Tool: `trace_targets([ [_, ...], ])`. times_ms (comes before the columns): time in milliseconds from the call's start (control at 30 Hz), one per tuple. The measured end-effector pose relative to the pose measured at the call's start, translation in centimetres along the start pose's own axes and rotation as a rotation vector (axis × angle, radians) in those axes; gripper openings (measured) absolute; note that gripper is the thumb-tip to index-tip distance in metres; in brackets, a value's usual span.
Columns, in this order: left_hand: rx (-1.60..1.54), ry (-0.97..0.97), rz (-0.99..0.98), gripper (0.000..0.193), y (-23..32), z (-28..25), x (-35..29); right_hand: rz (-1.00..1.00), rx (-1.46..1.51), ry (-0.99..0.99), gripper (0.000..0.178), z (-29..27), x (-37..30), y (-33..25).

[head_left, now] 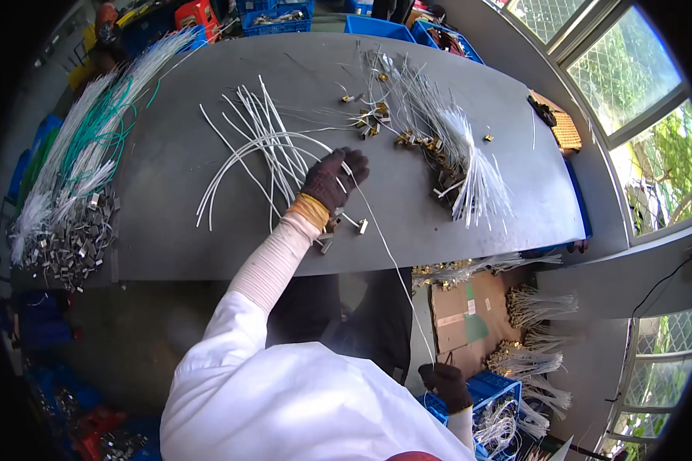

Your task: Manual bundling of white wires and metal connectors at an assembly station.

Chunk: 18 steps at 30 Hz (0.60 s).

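Note:
My left hand [335, 181], in a dark glove with a yellow cuff, is closed around several white cables [263, 140] above the table. Their loose ends fan out to the left, and small metal-tipped ends [362, 226] poke out below the glove. A thin white wire [386, 244] stretches from this hand down past the table's front edge to my right hand [446, 384]. That hand, also gloved in dark fabric, is low at the right beside a blue crate [496, 388], its fingers closed on the wire's end.
On the grey table [169, 253], a wire bundle with brass-coloured ends [446, 146] lies at the right. A heap of white and green wires with metal ends [84, 192] covers the left end. Cardboard [469, 315] and more wire bundles [542, 307] are below at the right, near the windows.

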<state>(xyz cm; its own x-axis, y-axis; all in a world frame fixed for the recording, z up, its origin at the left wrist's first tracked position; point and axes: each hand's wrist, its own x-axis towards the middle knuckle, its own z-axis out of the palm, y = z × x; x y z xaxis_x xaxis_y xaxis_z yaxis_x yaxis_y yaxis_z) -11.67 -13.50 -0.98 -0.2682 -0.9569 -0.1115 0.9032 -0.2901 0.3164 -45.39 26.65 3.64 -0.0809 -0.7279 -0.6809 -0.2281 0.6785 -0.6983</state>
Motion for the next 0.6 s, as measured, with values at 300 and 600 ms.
trace_targets([
  [300,-0.011,0.011,-0.008,0.024,2.1,1.6,-2.2,-0.184,-0.071,0.013,0.020,-0.3,-0.3,1.6],
  [600,0.077,-0.003,-0.032,0.023,2.7,2.0,-2.7,-0.196,0.043,0.098,0.016,-0.6,0.3,3.1],
])
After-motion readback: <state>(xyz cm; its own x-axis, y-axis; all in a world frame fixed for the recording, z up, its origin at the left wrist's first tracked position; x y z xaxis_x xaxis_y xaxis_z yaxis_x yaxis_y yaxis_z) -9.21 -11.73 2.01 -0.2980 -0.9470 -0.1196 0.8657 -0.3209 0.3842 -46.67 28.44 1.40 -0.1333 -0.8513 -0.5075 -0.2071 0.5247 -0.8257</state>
